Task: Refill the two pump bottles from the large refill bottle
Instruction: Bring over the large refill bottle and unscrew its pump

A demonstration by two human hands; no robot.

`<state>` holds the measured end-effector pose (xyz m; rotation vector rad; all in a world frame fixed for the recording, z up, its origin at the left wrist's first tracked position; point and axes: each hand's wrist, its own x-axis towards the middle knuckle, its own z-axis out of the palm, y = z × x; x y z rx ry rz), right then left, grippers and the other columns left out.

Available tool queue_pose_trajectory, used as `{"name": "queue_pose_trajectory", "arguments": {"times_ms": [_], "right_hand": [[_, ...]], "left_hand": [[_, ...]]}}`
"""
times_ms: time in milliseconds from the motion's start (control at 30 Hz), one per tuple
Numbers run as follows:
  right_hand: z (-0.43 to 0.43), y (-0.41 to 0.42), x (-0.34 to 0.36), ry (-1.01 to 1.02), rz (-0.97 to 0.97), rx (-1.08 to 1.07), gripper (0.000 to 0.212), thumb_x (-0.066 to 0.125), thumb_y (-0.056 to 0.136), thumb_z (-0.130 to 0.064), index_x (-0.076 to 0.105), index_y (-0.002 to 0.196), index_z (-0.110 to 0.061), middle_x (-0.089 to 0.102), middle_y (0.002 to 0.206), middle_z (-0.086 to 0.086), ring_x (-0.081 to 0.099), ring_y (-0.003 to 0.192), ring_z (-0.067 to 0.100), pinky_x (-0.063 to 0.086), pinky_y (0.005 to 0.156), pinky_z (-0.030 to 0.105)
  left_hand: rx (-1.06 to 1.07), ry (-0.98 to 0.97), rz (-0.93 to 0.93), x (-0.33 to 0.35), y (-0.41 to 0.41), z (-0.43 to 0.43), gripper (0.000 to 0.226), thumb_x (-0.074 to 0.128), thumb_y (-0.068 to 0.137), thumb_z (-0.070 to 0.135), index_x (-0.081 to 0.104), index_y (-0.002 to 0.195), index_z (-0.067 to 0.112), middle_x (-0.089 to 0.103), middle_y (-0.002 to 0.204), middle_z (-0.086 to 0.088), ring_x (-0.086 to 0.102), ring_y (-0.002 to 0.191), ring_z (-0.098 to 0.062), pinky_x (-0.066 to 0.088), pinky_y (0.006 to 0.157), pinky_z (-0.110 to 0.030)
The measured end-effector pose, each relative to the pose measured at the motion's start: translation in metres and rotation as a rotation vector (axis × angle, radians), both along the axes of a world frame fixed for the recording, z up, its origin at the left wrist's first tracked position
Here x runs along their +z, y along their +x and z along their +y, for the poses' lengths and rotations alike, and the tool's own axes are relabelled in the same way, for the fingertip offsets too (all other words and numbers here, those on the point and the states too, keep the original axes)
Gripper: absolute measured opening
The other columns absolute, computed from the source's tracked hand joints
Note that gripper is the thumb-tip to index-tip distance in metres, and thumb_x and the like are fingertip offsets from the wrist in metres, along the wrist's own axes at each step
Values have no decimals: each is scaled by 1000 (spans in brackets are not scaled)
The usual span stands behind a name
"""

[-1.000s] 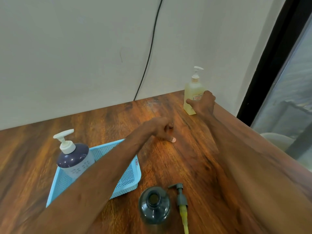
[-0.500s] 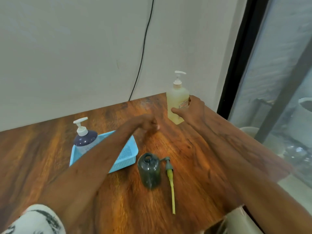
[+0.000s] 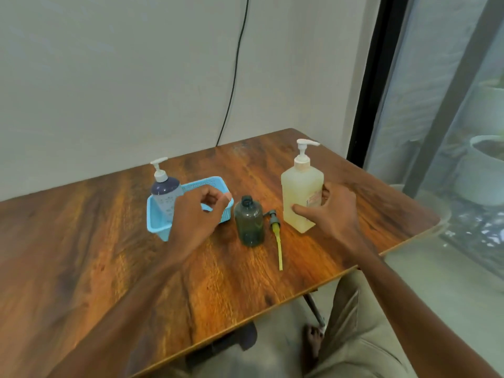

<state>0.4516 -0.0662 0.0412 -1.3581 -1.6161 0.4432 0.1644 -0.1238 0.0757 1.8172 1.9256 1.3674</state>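
Observation:
My right hand (image 3: pixel 331 211) grips the large pale-yellow refill bottle (image 3: pixel 298 195), which stands upright with its white pump on, right of centre on the table. A small dark-green bottle (image 3: pixel 249 223) stands open-topped in the middle. Its grey pump with a yellow tube (image 3: pixel 276 233) lies on the wood just right of it. A navy-and-white pump bottle (image 3: pixel 165 192) stands in a light-blue basket (image 3: pixel 156 225). My left hand (image 3: pixel 199 216) hovers in front of the basket with fingers loosely curled, holding nothing.
The wooden table (image 3: pixel 109 268) stands against a wall, its right corner near a dark window frame (image 3: pixel 365 105). A black cable (image 3: pixel 234 77) hangs down the wall. My legs and a bare foot (image 3: pixel 313 339) show below the front edge.
My right hand has brought the refill bottle from the far back corner toward the open green bottle. My left hand drew back toward the basket. The view pulled back.

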Motion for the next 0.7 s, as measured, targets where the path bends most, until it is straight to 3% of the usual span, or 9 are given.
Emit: {"name": "queue_pose_trajectory", "arguments": {"times_ms": [67, 233, 333, 400, 533, 633, 700], "right_hand": [[-14, 4, -7, 2, -1, 12, 72, 90, 61, -50, 68, 121, -16, 73, 121, -3, 67, 99, 5, 61, 76, 29], [-30, 6, -25, -12, 17, 3, 77, 92, 60, -47, 66, 126, -16, 72, 124, -2, 65, 102, 5, 57, 77, 22], [-34, 6, -29, -2, 42, 4, 74, 90, 59, -51, 67, 122, -20, 73, 119, -7, 61, 91, -6, 50, 68, 10], [-37, 7, -28, 1, 62, 13, 77, 85, 57, -59, 66, 122, -23, 70, 114, -17, 59, 85, -14, 51, 67, 10], [-43, 6, -28, 3, 89, 30, 78, 81, 59, -68, 61, 126, -33, 67, 112, -27, 64, 98, -10, 56, 77, 15], [-49, 2, -26, 25, 100, 29, 68, 76, 63, -71, 57, 123, -44, 62, 100, -39, 62, 94, -19, 52, 68, 6], [-50, 0, -27, 33, 105, 11, 67, 78, 65, -65, 58, 124, -40, 63, 101, -35, 62, 92, -18, 48, 68, 1]], "left_hand": [[0, 24, -36, -11, 8, -26, 19, 77, 93, 42, 66, 79, 36, 68, 79, 26, 63, 92, 14, 46, 69, -1], [-137, 4, -31, -31, 41, -60, 13, 73, 94, 47, 72, 89, 35, 70, 91, 29, 67, 90, 7, 48, 70, -3], [-246, 12, -10, -36, 68, -62, 9, 73, 96, 44, 72, 94, 36, 71, 83, 23, 69, 87, 6, 50, 67, -5], [-287, 5, -9, -37, 85, -57, 8, 73, 97, 42, 72, 99, 34, 71, 87, 22, 69, 90, 6, 54, 68, -7], [-308, 39, -19, -35, 112, -40, 21, 73, 97, 42, 67, 114, 33, 68, 100, 20, 66, 99, 5, 57, 75, -10], [-340, 65, -82, -27, 129, -25, 39, 75, 96, 38, 55, 130, 34, 60, 119, 20, 59, 113, 7, 55, 82, -7], [-346, 92, -82, -20, 139, -13, 48, 73, 96, 40, 49, 137, 34, 56, 132, 17, 56, 119, -1, 52, 89, -10]]}}
